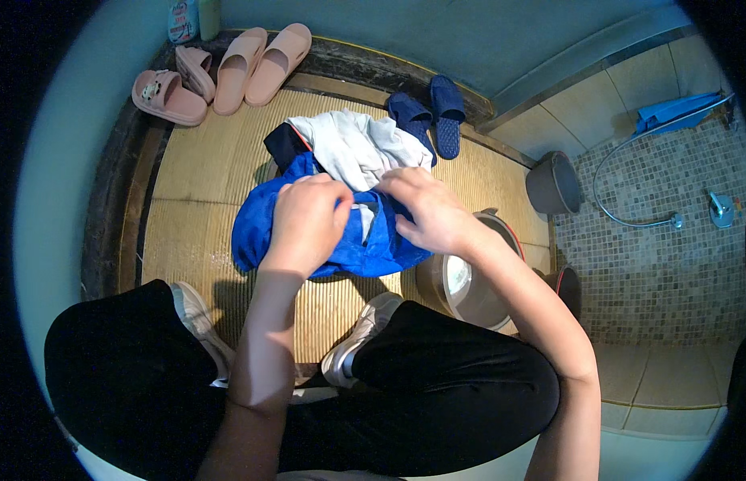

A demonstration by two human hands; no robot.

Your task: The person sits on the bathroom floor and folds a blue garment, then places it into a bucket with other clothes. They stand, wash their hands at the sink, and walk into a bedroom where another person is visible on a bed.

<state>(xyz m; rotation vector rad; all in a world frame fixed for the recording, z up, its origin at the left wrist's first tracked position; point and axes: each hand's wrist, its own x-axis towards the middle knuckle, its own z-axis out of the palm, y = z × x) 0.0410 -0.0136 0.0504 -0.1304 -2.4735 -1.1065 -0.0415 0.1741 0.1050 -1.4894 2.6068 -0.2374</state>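
Observation:
In front of my knees, a blue garment (258,222) with a dark, orange-edged part lies bunched up. White cloth (349,141) spreads over its far side. My left hand (306,222) is on the blue fabric with its fingers curled down; whether they pinch it is hidden. Across from it, the fingertips of my right hand (430,207) touch the border between white and blue cloth, thumb apart from the fingers. What supports the bundle is mostly covered. A grey bucket (432,282) with a bright reflection inside stands beside my right forearm.
Pink slippers (231,84) line the far left edge of the ribbed mat (192,174); blue slippers (448,120) lie at the back. A second bucket (544,183) sits near the mosaic-tiled floor (631,282). A shower hose (601,195) curves beside a tap (720,210).

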